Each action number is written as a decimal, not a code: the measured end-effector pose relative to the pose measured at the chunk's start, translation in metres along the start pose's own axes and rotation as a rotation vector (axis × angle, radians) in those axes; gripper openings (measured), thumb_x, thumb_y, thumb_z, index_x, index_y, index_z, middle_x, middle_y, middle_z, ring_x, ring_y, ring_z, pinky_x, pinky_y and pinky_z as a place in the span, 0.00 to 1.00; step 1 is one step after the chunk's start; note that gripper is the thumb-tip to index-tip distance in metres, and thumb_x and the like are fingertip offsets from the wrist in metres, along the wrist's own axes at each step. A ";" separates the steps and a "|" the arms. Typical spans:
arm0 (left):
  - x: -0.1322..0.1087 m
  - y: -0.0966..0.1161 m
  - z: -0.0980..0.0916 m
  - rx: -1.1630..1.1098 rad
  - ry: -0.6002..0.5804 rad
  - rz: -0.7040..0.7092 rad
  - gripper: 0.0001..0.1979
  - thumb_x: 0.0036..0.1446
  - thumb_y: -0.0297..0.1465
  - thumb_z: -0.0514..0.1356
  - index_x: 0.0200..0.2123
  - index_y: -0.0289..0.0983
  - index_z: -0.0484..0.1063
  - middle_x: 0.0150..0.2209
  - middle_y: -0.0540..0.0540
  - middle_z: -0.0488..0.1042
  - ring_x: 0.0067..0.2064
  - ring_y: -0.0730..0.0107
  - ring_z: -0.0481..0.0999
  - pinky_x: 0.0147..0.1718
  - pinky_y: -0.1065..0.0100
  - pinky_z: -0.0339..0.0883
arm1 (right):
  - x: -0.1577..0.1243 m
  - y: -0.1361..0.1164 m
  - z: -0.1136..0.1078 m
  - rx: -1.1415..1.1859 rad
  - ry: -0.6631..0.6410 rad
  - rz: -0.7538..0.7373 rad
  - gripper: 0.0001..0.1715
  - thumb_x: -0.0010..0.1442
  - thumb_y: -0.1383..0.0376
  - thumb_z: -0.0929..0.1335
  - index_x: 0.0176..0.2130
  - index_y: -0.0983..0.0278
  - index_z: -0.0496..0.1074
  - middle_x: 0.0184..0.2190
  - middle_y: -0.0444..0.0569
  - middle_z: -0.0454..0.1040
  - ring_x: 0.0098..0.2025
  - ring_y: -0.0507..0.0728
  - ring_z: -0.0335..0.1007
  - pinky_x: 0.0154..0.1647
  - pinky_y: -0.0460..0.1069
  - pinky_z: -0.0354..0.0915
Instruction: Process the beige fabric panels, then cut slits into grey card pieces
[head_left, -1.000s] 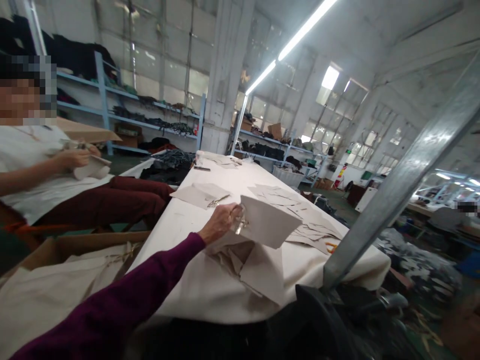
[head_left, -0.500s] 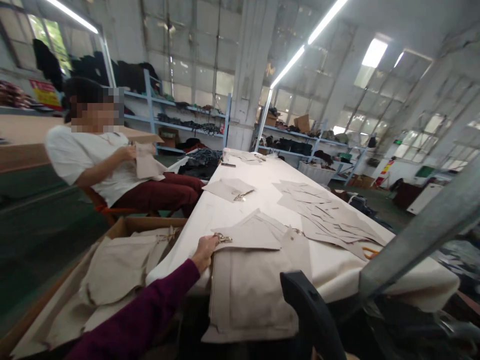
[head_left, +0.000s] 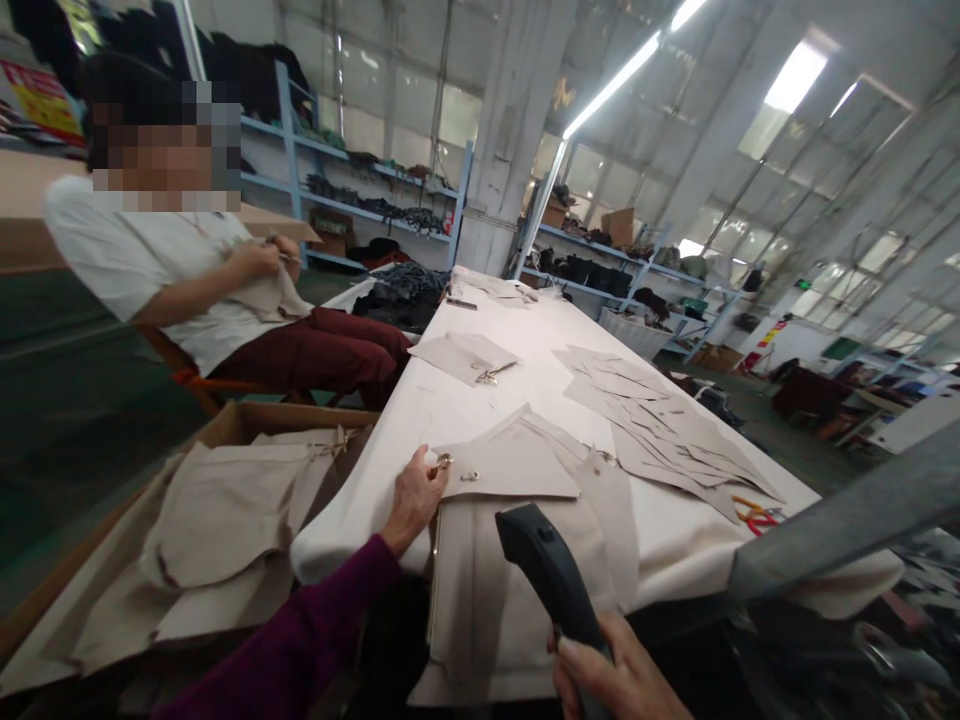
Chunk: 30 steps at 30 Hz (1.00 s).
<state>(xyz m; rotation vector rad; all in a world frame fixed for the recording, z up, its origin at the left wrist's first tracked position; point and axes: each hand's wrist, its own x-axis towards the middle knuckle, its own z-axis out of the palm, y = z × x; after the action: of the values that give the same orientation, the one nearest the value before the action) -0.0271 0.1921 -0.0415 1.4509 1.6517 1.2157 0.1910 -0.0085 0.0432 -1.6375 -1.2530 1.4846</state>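
Observation:
My left hand [head_left: 416, 497] is closed at the left corner of a beige fabric panel [head_left: 517, 460], its fingers pinching a small metal clasp [head_left: 445, 461]. A second metal fitting [head_left: 470, 476] lies on the panel just right of it. My right hand [head_left: 611, 670], at the bottom, is wrapped round a black handheld tool [head_left: 551, 570] shaped like an electric hair clipper. Its wide head points up and left, over beige fabric pieces [head_left: 487, 620] that hang down the table's near edge. The head appears close to the panel; whether they touch, I cannot tell.
The white-covered table [head_left: 517, 325] bears cut beige pieces [head_left: 667, 430] and orange-and-red-handled tools [head_left: 757, 515] at right. A metal post [head_left: 840, 510] slants across the right. On the left stands a box [head_left: 247, 415] of beige fabric; a seated co-worker [head_left: 172, 250] handles cloth.
My right hand has come into view with the black tool, whose head moved left and up. My left hand's fingers shifted at the clasp. The co-worker's hands now both hold the cloth.

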 end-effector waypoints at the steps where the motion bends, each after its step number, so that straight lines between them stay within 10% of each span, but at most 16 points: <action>1: 0.002 -0.002 0.001 -0.004 0.021 -0.015 0.23 0.51 0.35 0.56 0.50 0.31 0.68 0.28 0.43 0.76 0.31 0.61 0.74 0.35 0.65 0.64 | 0.003 -0.002 0.001 0.021 -0.009 0.003 0.28 0.53 0.45 0.65 0.39 0.67 0.64 0.23 0.44 0.66 0.20 0.49 0.62 0.21 0.45 0.57; 20: -0.001 -0.018 -0.004 -0.244 0.021 0.116 0.16 0.53 0.34 0.54 0.41 0.32 0.73 0.42 0.37 0.77 0.45 0.57 0.74 0.46 0.61 0.64 | 0.081 -0.071 0.015 0.320 -0.058 -0.139 0.18 0.55 0.53 0.68 0.34 0.65 0.62 0.21 0.38 0.64 0.16 0.46 0.57 0.14 0.41 0.56; 30: -0.002 -0.017 -0.002 -0.286 0.006 0.132 0.16 0.53 0.36 0.55 0.41 0.33 0.74 0.42 0.39 0.77 0.45 0.59 0.75 0.46 0.64 0.65 | 0.068 -0.038 0.026 0.205 -0.142 -0.037 0.18 0.55 0.53 0.68 0.34 0.65 0.61 0.23 0.40 0.67 0.16 0.46 0.60 0.14 0.42 0.59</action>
<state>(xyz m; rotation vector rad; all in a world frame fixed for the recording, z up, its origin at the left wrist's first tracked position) -0.0355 0.1904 -0.0559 1.3929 1.3374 1.4638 0.1520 0.0640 0.0435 -1.3896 -1.1551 1.6715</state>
